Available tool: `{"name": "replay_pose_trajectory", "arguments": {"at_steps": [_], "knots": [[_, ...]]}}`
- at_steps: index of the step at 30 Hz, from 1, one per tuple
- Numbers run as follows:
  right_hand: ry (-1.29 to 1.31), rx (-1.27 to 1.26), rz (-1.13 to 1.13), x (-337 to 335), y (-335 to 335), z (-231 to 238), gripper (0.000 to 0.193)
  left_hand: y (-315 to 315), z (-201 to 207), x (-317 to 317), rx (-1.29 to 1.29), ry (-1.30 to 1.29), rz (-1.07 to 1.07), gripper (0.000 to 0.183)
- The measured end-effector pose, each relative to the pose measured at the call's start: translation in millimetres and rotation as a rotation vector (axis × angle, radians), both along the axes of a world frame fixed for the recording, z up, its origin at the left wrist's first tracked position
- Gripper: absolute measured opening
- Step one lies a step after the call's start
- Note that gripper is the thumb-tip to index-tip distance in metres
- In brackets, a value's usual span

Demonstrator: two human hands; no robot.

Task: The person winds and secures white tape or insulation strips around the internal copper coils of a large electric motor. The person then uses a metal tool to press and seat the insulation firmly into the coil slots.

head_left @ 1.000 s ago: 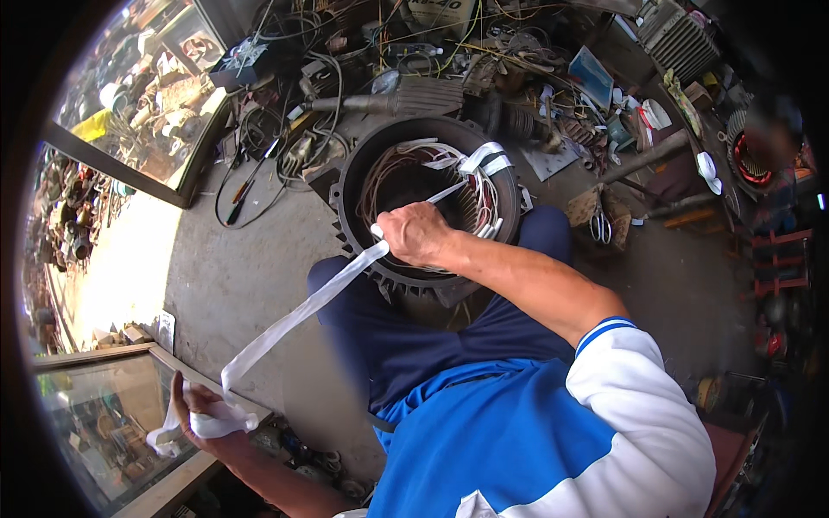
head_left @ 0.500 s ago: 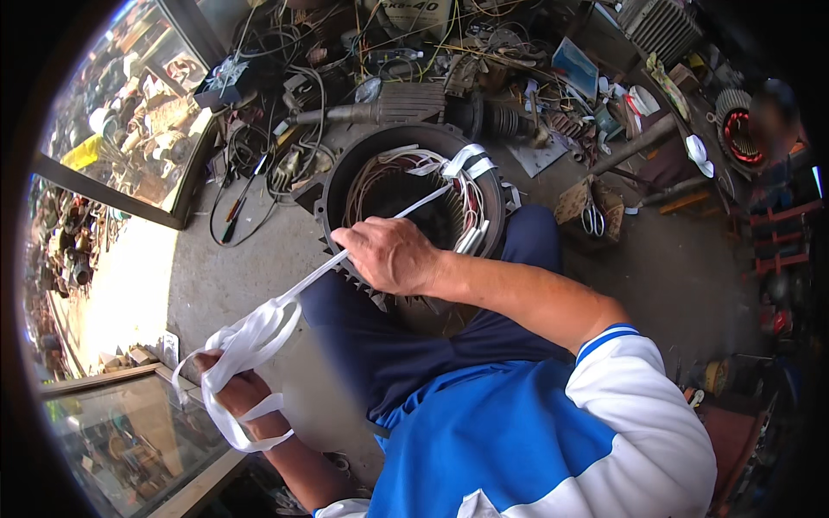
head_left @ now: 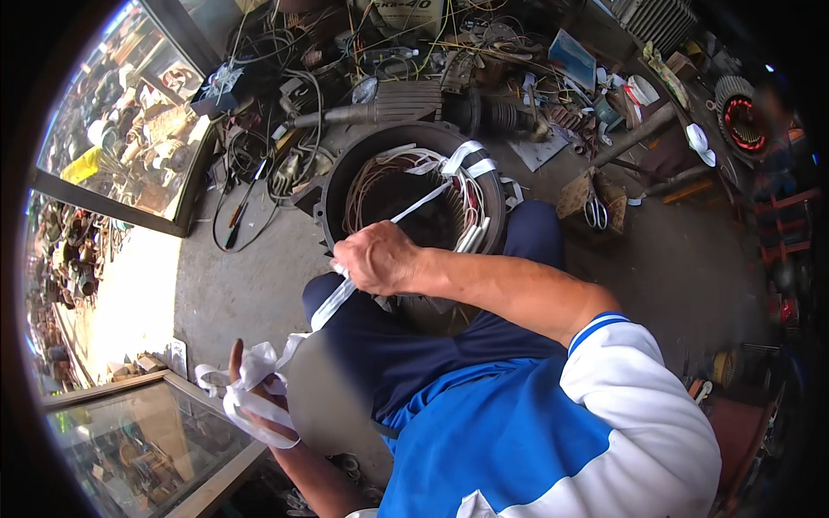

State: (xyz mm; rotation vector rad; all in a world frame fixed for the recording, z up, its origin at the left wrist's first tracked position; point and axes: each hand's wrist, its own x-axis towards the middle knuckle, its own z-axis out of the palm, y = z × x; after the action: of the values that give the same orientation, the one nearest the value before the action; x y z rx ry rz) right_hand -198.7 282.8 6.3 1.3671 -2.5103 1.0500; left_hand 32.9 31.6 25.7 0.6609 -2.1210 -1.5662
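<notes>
Tape (head_left: 332,304) is gripped by the closed right hand (head_left: 376,257) and stretched to the far-right coils (head_left: 471,207) inside the stator housing (head_left: 495,194); slack is draped over the left hand (head_left: 275,395), its grip unclear. Tension is best held even, twists smoothed, loops untangled.

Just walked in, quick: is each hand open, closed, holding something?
Left hand: white ribbon looped over it; open or closed, cannot be told.
Right hand: closed, holding the white ribbon.
</notes>
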Motion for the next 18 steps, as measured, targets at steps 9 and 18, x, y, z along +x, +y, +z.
{"name": "replay_pose_trajectory", "arguments": {"at_steps": [9, 18], "knots": [[0.238, -0.282, 0.371, 106.6, -34.8, 109.6, 0.028, 88.9, -17.0, -95.0, 0.697, -0.062, -0.113, 0.026], [-0.068, 0.820, -0.375, -86.1, 107.9, -111.6, 0.021, -142.9, 99.8, 62.0, 0.063, 0.650, 0.557, 0.033]]}}
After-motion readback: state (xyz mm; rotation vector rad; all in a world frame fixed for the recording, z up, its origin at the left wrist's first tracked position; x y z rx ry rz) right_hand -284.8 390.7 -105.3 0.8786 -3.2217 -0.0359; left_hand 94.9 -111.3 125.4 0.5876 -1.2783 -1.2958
